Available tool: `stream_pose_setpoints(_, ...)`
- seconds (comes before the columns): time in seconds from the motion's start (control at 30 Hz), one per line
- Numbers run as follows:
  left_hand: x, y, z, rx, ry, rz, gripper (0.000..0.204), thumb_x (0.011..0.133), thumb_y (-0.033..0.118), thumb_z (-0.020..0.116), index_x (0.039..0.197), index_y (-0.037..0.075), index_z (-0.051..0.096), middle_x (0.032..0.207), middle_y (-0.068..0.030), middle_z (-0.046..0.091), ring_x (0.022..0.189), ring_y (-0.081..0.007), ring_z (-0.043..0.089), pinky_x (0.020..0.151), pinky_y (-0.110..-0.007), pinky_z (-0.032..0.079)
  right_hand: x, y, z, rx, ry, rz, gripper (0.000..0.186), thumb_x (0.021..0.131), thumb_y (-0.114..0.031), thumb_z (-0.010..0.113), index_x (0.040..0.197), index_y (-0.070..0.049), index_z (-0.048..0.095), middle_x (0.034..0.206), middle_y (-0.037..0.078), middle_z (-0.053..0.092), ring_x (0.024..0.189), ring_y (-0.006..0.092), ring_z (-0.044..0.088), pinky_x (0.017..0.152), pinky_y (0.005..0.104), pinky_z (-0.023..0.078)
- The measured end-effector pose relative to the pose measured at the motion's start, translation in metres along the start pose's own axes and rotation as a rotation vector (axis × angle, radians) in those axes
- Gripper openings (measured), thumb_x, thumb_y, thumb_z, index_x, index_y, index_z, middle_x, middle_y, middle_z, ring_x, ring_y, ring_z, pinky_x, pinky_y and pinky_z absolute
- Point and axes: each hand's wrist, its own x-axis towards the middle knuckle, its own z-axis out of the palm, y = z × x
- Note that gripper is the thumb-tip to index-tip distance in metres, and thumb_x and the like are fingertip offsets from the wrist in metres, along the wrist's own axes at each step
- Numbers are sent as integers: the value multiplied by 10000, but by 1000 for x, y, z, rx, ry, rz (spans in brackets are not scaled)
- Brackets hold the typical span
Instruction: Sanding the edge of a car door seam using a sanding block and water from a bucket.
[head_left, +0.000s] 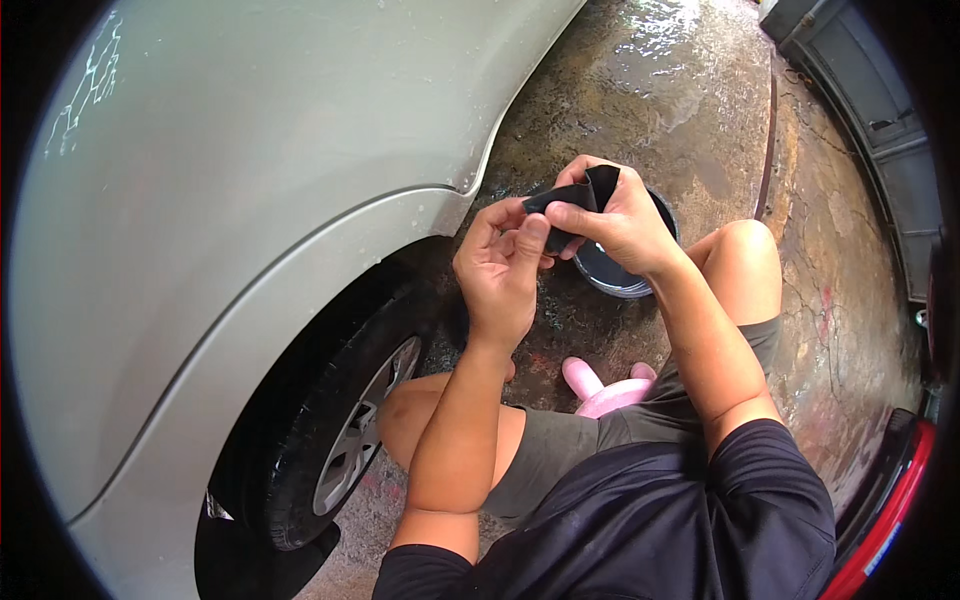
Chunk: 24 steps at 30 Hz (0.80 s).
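The folded black sheet (570, 196) lies between the two hands, its long axis running left to right and slanting slightly far. The left hand (498, 268) pinches its left end; the right hand (628, 228), nearer the dark bucket (622, 288), clasps its right part.

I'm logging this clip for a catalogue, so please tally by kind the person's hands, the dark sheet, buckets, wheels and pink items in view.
Hands: 2 (left hand, right hand)
Dark sheet, bent, seemingly one piece: 1
Bucket: 1
Wheel: 1
Pink item: 1
Total: 6
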Motion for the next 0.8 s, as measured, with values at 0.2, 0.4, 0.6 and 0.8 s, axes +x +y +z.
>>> stream_pose_setpoints(0.2,-6,2,-7,21,79,-22,218,1056,159,716,1186,-2,650,907,-13,693,772,-48,633,650,-212,522,-13,-6,-5,-32,-66,-32,307,913,-232,879,1019,-10,697,907,39,722,748,94,681,624,258,617)
stream_pose_setpoints(0.4,-15,8,-5,159,73,52,185,1031,86,726,1188,7,668,902,-34,709,720,-53,621,633,-229,501,-11,6,1,-333,65,-232,218,867,-120,865,967,-12,705,785,6,712,733,54,636,623,250,509)
stream_pose_setpoints(0.6,-21,2,-20,569,369,574,203,1009,23,727,1191,-18,647,1009,-70,722,806,-69,649,706,-223,538,0,-1,54,-150,66,-573,232,893,-39,814,1098,-17,707,833,33,718,755,94,655,719,289,555)
stream_pose_setpoints(0.8,-21,13,-14,361,341,591,272,1059,60,598,1297,-38,508,1039,-170,680,768,-172,677,720,-281,594,44,-5,67,-315,109,-800,208,908,-33,808,1096,-34,719,844,65,712,754,153,681,725,304,556)
